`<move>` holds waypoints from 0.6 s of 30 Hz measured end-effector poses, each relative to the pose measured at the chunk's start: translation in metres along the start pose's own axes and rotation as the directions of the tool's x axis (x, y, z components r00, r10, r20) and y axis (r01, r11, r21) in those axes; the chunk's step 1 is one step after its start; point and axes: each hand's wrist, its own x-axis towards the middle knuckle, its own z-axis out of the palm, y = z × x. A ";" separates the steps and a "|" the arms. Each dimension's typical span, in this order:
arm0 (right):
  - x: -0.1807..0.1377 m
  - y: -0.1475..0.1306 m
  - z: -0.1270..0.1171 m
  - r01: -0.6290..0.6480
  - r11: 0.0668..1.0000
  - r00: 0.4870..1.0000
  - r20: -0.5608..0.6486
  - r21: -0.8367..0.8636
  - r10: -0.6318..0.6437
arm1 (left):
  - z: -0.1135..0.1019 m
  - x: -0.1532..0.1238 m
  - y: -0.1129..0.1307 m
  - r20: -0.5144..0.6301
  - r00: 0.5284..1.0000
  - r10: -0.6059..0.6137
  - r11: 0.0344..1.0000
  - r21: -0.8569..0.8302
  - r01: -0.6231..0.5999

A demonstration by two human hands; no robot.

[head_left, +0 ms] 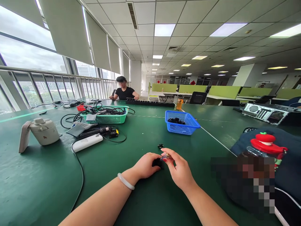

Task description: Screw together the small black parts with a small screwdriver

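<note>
My left hand (146, 165), with a pale bangle on its wrist, rests on the green table (47, 188) with its fingers curled round a small black part (158, 162). My right hand (179, 169) meets it from the right, thumb and forefinger pinching a tiny object that I cannot make out right above that black part. The two hands touch at the fingertips. Another small black piece (160, 146) lies loose on the table just beyond them. Further back stands a blue basket (182, 123) holding several dark parts.
A green basket (107, 115) full of cables, a white device (87, 142) with a cord, and a white appliance (44, 131) sit at the left. A dark bag (277, 163) with a red-lidded bottle (268, 144) lies at the right. A person sits at the far end.
</note>
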 end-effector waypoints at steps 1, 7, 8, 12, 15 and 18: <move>0.001 0.000 0.000 -0.013 1.000 1.000 -0.019 -0.021 0.013 | 0.000 0.000 0.000 0.000 1.000 -0.004 1.000 0.001 0.004; 0.003 0.006 -0.004 -0.116 0.993 0.989 -0.098 -0.010 0.114 | 0.001 0.000 -0.002 -0.013 1.000 -0.011 1.000 -0.028 0.010; 0.003 0.007 -0.005 -0.126 0.992 0.986 -0.111 0.002 0.126 | 0.001 0.000 -0.002 -0.015 1.000 -0.015 0.999 -0.030 0.014; 0.003 0.008 -0.013 -0.129 0.990 0.970 -0.202 0.054 0.138 | 0.000 0.001 -0.003 -0.016 0.999 -0.033 0.999 -0.025 0.033; 0.002 0.007 -0.018 -0.095 0.994 0.965 -0.242 0.058 0.106 | -0.001 0.000 -0.001 -0.004 0.999 -0.032 0.999 -0.033 0.031; 0.001 0.005 -0.019 -0.030 0.999 0.977 -0.211 0.018 0.033 | -0.002 0.000 0.000 -0.001 1.000 -0.025 0.999 -0.034 0.025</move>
